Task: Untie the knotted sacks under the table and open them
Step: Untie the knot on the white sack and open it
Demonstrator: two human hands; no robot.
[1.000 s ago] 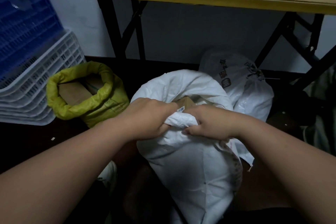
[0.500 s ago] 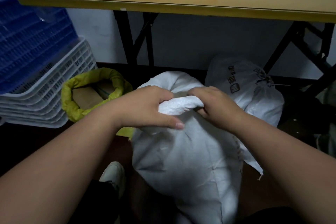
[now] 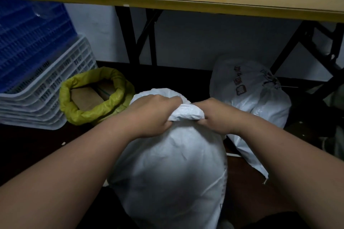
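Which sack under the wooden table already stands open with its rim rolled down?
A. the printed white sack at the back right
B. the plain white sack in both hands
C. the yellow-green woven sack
C: the yellow-green woven sack shows a rolled-down rim and brown boxes inside, beside the stacked white plastic crates.

Two bare arms reach forward and come close together, left hand with its back up, fingers curled tight on a bunch of white sack, right hand just beside it, fingers curled on the same bunch
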